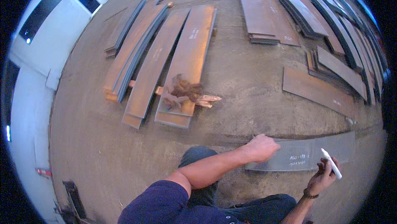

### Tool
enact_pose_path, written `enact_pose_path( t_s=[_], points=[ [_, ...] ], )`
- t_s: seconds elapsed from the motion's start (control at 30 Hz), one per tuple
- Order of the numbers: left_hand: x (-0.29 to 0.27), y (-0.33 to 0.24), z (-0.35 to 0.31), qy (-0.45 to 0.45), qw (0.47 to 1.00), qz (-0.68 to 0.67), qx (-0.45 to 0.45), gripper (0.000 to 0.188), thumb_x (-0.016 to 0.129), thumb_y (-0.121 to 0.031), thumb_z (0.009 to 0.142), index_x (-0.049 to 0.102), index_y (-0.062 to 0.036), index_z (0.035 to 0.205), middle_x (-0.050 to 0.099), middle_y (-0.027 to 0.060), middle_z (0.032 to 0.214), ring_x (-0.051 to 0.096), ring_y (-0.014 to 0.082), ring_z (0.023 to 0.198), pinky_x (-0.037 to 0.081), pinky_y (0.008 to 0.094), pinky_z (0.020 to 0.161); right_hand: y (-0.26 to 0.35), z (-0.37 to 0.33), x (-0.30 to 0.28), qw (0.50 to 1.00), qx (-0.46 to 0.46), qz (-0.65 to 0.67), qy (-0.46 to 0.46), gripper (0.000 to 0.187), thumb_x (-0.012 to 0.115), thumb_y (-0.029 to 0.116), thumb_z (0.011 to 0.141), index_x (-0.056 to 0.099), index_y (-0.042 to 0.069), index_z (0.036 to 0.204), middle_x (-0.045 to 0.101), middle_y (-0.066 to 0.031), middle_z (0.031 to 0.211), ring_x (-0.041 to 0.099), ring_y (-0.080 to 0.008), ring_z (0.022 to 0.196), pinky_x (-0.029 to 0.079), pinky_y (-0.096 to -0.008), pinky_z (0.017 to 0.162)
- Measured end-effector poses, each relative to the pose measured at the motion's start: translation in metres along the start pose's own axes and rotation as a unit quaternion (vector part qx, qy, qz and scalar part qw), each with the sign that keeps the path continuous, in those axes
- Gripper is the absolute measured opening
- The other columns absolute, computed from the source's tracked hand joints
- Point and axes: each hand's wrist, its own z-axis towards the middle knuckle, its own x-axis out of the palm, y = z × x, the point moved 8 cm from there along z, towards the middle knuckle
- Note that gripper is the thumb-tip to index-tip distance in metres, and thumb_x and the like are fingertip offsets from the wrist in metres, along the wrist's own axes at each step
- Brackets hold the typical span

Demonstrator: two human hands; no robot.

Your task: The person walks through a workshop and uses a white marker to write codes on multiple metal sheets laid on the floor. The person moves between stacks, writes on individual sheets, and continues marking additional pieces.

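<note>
A curved grey steel plate (341,143) lies on the floor in front of me, with white handwritten marks on its face. My right hand (321,181) holds a white marker pen (337,173) above the plate's right part, its pointed end toward the upper left. My left hand (263,147) is closed like a fist at the plate's left end. Its fingers curl away from view, so I cannot tell whether it touches the plate or has anything inside.
Long rusty steel plates (155,60) lie on wood blocks at the left, with a crumpled brown cloth (184,90) on one. More plates (264,13) are stacked at the far right, and a single plate (316,89) lies nearer. A white wall (53,46) borders the left.
</note>
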Motion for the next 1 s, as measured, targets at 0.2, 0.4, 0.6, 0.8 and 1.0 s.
enact_pose_path(
  t_s=[0.2, 0.4, 0.6, 0.8, 1.0],
  points=[
    [-0.053, -0.009, -0.022, -0.178, 0.979, -0.101, 0.011, 0.018, 0.063, -0.023, 0.086, 0.067, -0.0085, 0.095, 0.069, 0.0165, 0.078, 0.068, 0.0376, 0.078, 0.054, 0.0508, 0.071, -0.029, 0.013, 0.046, 0.995, 0.037, -0.09, -0.005, 0.028, 0.059, 0.018, 0.093, 0.058, 0.0, 0.114, 0.064, -0.0107, 0.101, 0.063, -0.0205, 0.089, 0.051, -0.032, 0.073],
    [-0.03, -0.026, -0.028, -0.102, 0.993, -0.054, 0.028, 0.014, 0.063, -0.016, 0.079, 0.067, -0.0059, 0.088, 0.068, 0.0165, 0.075, 0.069, 0.0362, 0.078, 0.05, 0.0518, 0.075, -0.03, 0.011, 0.048, 0.997, 0.069, 0.03, -0.023, 0.032, 0.058, 0.024, 0.094, 0.057, 0.003, 0.118, 0.064, -0.0095, 0.105, 0.061, -0.0177, 0.095, 0.047, -0.0333, 0.077],
    [-0.047, -0.045, -0.047, -0.118, 0.982, -0.137, 0.062, 0.011, 0.063, -0.013, 0.078, 0.07, -0.0054, 0.08, 0.07, 0.0167, 0.081, 0.069, 0.0319, 0.083, 0.048, 0.05, 0.082, 0.003, -0.001, 0.111, 0.991, -0.02, -0.08, 0.107, 0.032, 0.058, 0.019, 0.096, 0.056, -0.001, 0.122, 0.065, -0.0107, 0.111, 0.064, -0.0191, 0.096, 0.051, -0.0295, 0.079],
    [-0.032, -0.052, -0.077, -0.019, 0.995, -0.088, 0.046, 0.017, 0.059, -0.017, 0.082, 0.073, -0.0074, 0.08, 0.071, 0.0139, 0.078, 0.069, 0.0293, 0.073, 0.048, 0.0481, 0.077, -0.032, 0.028, 0.152, 0.967, -0.032, -0.161, 0.197, 0.021, 0.064, 0.011, 0.093, 0.066, -0.001, 0.109, 0.068, -0.0065, 0.101, 0.062, -0.0158, 0.092, 0.05, -0.0307, 0.084],
    [-0.002, -0.097, -0.097, 0.115, 0.979, -0.078, 0.149, 0.017, 0.056, -0.018, 0.086, 0.07, -0.0085, 0.091, 0.072, 0.009, 0.083, 0.068, 0.0246, 0.085, 0.046, 0.0418, 0.08, -0.208, -0.007, 0.139, 0.91, 0.045, -0.289, 0.294, 0.015, 0.069, 0.007, 0.086, 0.065, 0.0, 0.099, 0.069, -0.0069, 0.087, 0.065, -0.0141, 0.077, 0.053, -0.0288, 0.069]
  ],
)
